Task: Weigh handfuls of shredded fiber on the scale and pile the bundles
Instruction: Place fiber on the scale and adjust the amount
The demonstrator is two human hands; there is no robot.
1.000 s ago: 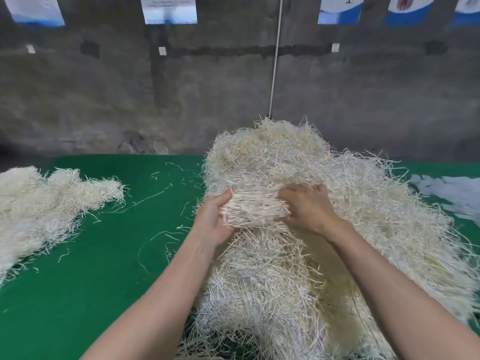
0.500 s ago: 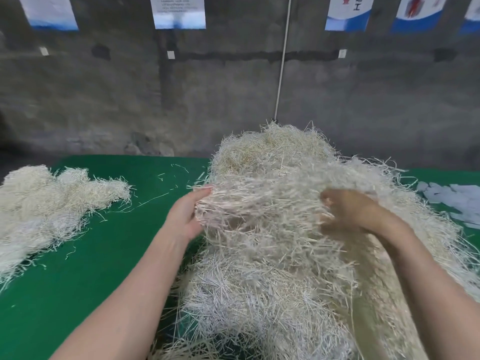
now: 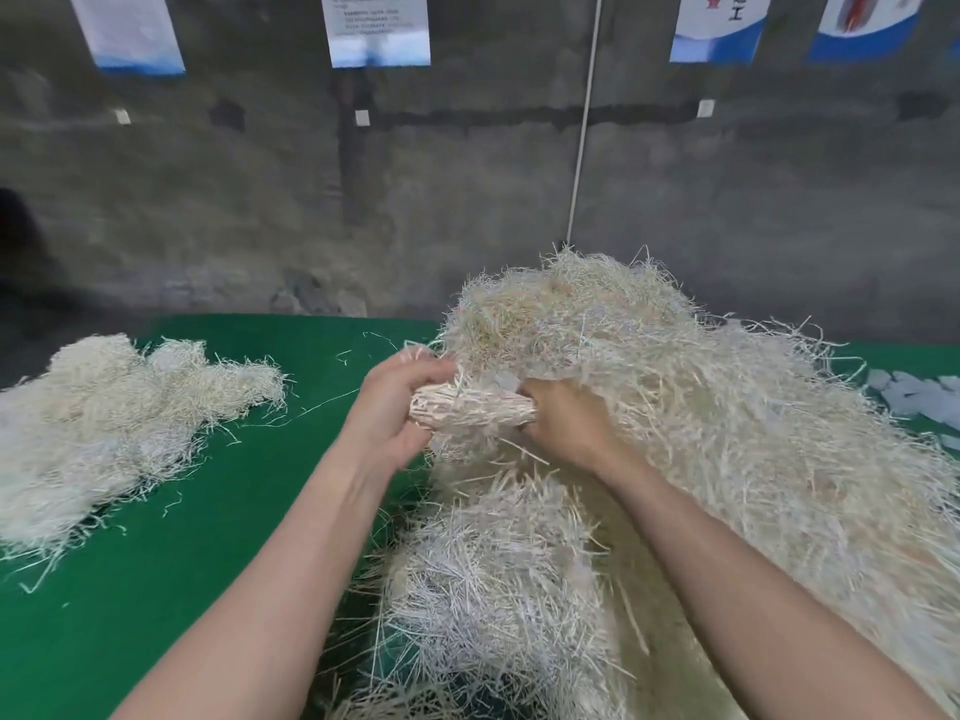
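Note:
A big heap of pale shredded fiber (image 3: 727, 433) fills the right half of the green table (image 3: 156, 589). At its left flank, a compact bundle of fiber (image 3: 472, 410) lies crosswise between my two hands. My left hand (image 3: 395, 407) cups and grips the bundle's left end, fingers curled over its top. My right hand (image 3: 563, 423) grips the right end, its fingers buried in the strands. A smaller pile of fiber bundles (image 3: 104, 428) lies at the left of the table. No scale is in view.
A grey concrete wall (image 3: 467, 189) with hanging posters and a white cord rises right behind the table. Pale paper scraps (image 3: 914, 397) lie at the far right edge. Loose strands dot the green cloth between the two piles.
My hands were spread wide half a second ago, drawing out a loose sheet of fiber. They have come together again and pressed the strands into a tight bundle.

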